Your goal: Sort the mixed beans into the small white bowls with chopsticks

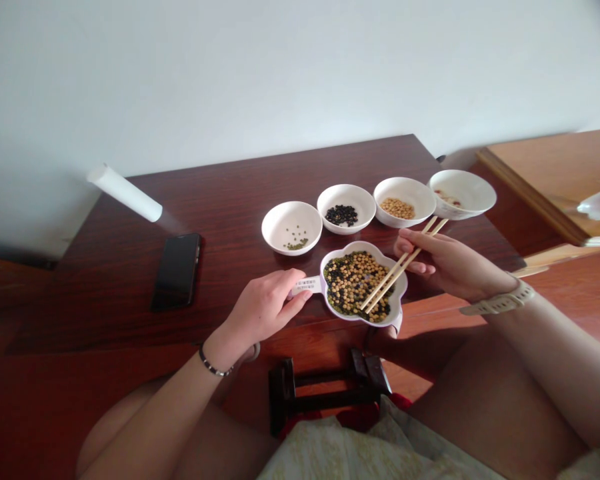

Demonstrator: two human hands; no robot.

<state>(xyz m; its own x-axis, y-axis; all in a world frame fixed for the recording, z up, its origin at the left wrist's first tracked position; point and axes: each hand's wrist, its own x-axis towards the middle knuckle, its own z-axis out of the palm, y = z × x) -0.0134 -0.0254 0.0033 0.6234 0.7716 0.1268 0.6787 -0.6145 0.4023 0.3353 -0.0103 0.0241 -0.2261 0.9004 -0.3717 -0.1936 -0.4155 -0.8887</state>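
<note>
The left hand (266, 301) is closed around the handle of a flower-shaped dish (403, 287) at the near edge of the dark wooden table (235, 200); the handle's printed characters are too small to read. The right hand (440, 261) grips wooden chopsticks (387, 277), tips down at the mixed beans (353, 280) inside; whether they pinch one, I cannot tell. Left of these lies a black smartphone (177, 272), no brand visible. Beyond the dish, four white bowls (279, 223) hold small separate lots: green mung beans (297, 245), black beans (342, 215), yellow soybeans (398, 208) and indistinct pale and reddish pieces (449, 198). By those amounts, the separating seems partly done, with most beans left mixed. Farther back stands a tilted white cylinder (127, 193), no lettering discernible.
</note>
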